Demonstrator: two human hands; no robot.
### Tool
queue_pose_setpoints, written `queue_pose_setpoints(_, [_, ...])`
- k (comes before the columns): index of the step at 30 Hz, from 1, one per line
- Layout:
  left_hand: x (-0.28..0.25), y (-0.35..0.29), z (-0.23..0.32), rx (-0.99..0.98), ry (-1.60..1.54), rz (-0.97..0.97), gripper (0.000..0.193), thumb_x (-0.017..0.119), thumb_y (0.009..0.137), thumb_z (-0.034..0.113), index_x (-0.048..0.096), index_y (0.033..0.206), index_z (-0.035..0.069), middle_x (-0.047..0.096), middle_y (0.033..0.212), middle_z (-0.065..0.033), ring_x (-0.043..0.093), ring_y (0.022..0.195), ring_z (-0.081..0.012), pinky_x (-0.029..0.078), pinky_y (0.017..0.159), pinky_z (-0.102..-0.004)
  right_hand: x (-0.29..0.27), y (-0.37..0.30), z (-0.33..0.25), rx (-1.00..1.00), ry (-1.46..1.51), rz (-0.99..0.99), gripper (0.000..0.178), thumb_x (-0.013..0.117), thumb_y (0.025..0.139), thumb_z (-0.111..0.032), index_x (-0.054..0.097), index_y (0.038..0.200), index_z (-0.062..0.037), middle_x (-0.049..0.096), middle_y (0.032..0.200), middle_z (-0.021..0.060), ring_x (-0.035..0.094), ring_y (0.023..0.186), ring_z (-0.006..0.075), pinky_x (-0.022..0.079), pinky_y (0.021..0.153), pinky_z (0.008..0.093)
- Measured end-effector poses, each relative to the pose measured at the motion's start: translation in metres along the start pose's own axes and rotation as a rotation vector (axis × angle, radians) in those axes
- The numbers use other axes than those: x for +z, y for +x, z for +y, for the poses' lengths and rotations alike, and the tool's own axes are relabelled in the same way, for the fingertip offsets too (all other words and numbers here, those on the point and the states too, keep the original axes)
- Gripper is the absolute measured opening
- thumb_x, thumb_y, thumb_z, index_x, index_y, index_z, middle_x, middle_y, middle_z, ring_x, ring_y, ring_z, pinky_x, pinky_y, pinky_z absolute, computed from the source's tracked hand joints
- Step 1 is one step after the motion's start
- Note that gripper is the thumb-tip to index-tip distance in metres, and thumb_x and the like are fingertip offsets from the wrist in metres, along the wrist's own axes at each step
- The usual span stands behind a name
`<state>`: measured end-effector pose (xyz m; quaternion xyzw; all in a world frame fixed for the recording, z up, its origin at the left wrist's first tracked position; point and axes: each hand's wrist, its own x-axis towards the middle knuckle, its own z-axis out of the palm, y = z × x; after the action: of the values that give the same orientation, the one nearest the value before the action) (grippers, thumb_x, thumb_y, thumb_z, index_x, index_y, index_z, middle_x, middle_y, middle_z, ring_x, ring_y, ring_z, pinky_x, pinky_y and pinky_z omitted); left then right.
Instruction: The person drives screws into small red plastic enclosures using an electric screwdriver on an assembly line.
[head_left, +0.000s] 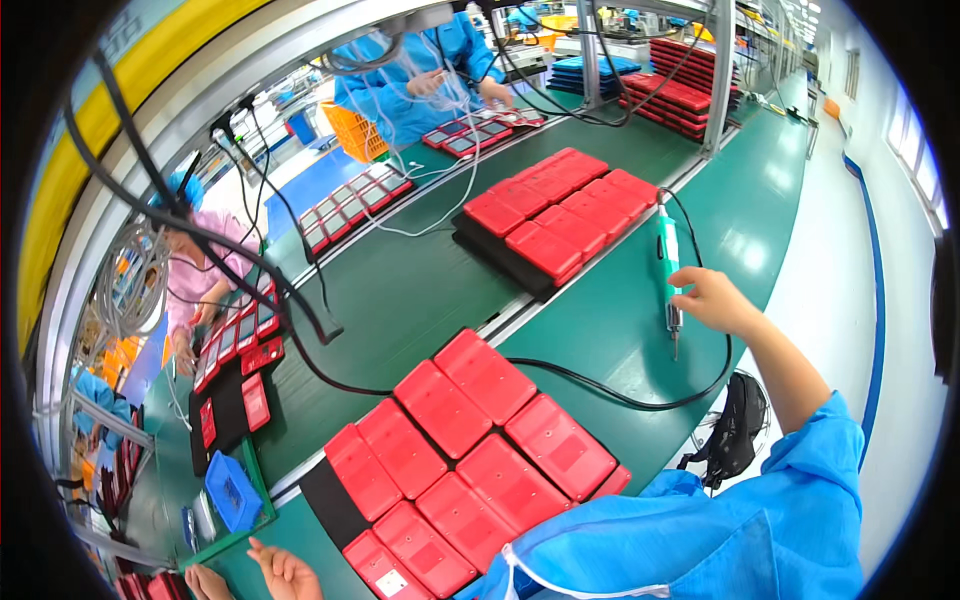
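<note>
My right hand [712, 302] reaches in from the right, its blue sleeve at the elbow. Thumb and fingertips close on the side of a green and white electric screwdriver [668, 255], whose bit points toward me. A black cable loops from its far end across the green bench. In front of my body lie several red rectangular plastic cases [468, 495] in rows on a black foam pad [332, 500]. My left hand is not seen. Two bare hands [285, 574] at the lower left edge seem to belong to another person.
A second block of red cases [560, 215] sits on a dark pad on the belt [400, 290]. A blue bin [234, 494] stands lower left. Co-workers in blue [400, 90] and pink [205, 255] work across the belt. Black cables [275, 275] hang from the frame.
</note>
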<state>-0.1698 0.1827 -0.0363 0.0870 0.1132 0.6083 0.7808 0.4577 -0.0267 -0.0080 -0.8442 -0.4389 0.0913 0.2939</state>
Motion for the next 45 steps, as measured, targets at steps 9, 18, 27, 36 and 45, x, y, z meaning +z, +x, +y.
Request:
queue_pose_setpoints(9, [0.064,-0.061,-0.087,-0.156,0.086,-0.022,0.032,0.045,0.089,0.035,0.057,0.1,0.007,0.037,0.062,0.003,0.033,0.05,-0.0062,0.023,0.043,-0.0188,0.047,0.039,0.056,0.445,0.384,0.23,0.043,0.066,0.071,-0.024,0.048,0.097,0.0042,0.053,0.077,0.0099,0.054,0.065,0.0171,0.044,0.048,0.033])
queue_pose_setpoints(18, [0.079,-0.086,-0.155,-0.308,0.147,0.03,0.033,0.042,0.091,0.032,0.056,0.088,0.002,0.036,0.056,0.002,0.036,0.046,-0.0084,0.033,0.042,-0.0166,0.038,0.031,0.07,0.166,1.721,-0.068,0.036,0.054,0.081,-0.011,0.043,0.114,-0.0026,0.053,0.08,0.0035,0.048,0.06,0.0081,0.04,0.05,0.0225])
queue_pose_setpoints(27, [0.079,-0.084,-0.173,-0.591,0.122,-0.048,0.045,0.025,0.093,0.046,0.036,0.065,0.012,0.03,0.054,0.0031,0.031,0.043,-0.0078,0.026,0.038,-0.0202,0.01,-0.01,-0.032,-0.005,2.022,-0.29,0.048,0.042,0.086,-0.005,0.03,0.132,-0.0111,0.052,0.087,0.0054,0.038,0.049,0.0062,0.034,0.044,0.0184])
queue_pose_setpoints(36, [0.076,-0.095,-0.177,-0.417,0.664,-0.052,0.025,0.047,0.089,0.023,0.053,0.075,0.003,0.035,0.054,0.0006,0.032,0.044,-0.0079,0.023,0.038,-0.0208,0.023,-0.029,-0.081,-0.397,2.266,-0.407,0.048,0.043,0.088,-0.011,0.028,0.134,-0.0127,0.049,0.082,0.0008,0.054,0.078,0.0116,0.044,0.088,0.0367])
queue_pose_setpoints(45, [0.079,-0.108,-0.204,0.263,1.767,-0.361,0.02,0.079,0.055,0.006,0.065,0.069,0.003,0.049,0.053,-0.002,0.042,0.046,-0.0098,0.03,0.042,-0.0222,0.033,-0.044,-0.142,-0.347,2.074,-0.443,0.029,0.033,0.092,-0.011,0.035,0.119,-0.0003,0.036,0.057,-0.0027,0.041,0.045,0.0046,0.04,0.051,0.0244])
